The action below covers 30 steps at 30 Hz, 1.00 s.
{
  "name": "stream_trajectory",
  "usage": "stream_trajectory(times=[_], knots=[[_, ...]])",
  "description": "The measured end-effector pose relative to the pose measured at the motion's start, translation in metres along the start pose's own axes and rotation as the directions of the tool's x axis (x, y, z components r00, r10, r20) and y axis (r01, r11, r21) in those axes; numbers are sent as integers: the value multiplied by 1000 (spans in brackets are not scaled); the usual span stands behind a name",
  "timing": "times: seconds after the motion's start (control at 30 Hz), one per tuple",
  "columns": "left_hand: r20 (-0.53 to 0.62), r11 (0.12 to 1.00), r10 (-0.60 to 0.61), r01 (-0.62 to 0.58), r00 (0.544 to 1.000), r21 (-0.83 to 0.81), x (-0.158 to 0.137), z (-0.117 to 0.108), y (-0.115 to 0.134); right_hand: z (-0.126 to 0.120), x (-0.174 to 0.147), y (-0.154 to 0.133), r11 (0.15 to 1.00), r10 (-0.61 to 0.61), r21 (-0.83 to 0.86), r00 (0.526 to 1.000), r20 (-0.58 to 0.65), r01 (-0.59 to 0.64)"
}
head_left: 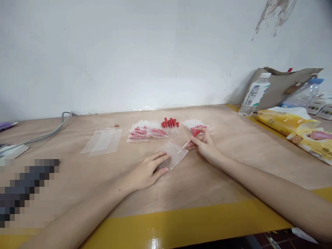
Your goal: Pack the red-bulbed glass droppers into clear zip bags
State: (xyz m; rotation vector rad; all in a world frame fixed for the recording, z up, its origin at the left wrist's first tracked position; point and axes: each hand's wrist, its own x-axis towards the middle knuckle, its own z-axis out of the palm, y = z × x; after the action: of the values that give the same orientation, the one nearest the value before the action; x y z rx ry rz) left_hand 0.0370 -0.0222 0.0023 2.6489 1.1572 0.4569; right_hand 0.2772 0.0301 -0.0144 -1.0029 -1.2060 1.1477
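My right hand point(201, 143) is closed in a pinch on the red bulb of a dropper point(194, 134). Its thin clear tube points down and left, with the tip at the mouth of a clear zip bag point(176, 155). Whether the tip is inside or on top of the bag, I cannot tell. My left hand point(153, 169) rests on the bag's left side, thumb and fingers apart. Behind the bag lies a bunch of red-bulbed droppers point(170, 126). Filled bags point(140, 132) are piled to their left, and more filled bags point(195, 125) lie just beyond my right hand.
Flat clear bags point(103, 141) lie on the brown-covered table point(145, 204), left of the piles. A grey cable point(55, 130) runs at far left. On the right stand a water bottle point(254, 95), a grey bag point(280, 84) and yellow packets point(285, 121). A wall rises behind.
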Motion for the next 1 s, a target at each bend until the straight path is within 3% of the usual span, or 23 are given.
stream_trajectory(times=[0.2, 0.43, 0.57, 0.63, 0.8, 0.93, 1.0], knots=[[54, 995, 80, -77, 995, -60, 4, -7, -9, -9, -4, -2, 997, 16, -74, 980, 197, -1], [131, 985, 155, -144, 979, -91, 6, -10, -16, -17, -1, -2, 988, 73, -157, 899, 432, -4], [197, 987, 158, -146, 968, -72, 8, -10, -12, -16, -3, -3, 984, 158, -158, 820, 551, -84], [206, 987, 161, -151, 965, -60, 9, -9, -9, -13, -4, -4, 973, 213, -196, 805, 554, -122], [93, 985, 166, -161, 982, -54, 10, -1, -7, -5, -7, -5, 947, 257, -297, 851, 459, -126], [-105, 992, 95, -102, 990, -71, 8, 0, -10, -7, -9, -9, 949, 282, -278, 789, 547, -146], [-102, 992, 84, -93, 991, -87, 6, -3, -12, -11, -9, -11, 957, 279, -234, 780, 561, -174]])
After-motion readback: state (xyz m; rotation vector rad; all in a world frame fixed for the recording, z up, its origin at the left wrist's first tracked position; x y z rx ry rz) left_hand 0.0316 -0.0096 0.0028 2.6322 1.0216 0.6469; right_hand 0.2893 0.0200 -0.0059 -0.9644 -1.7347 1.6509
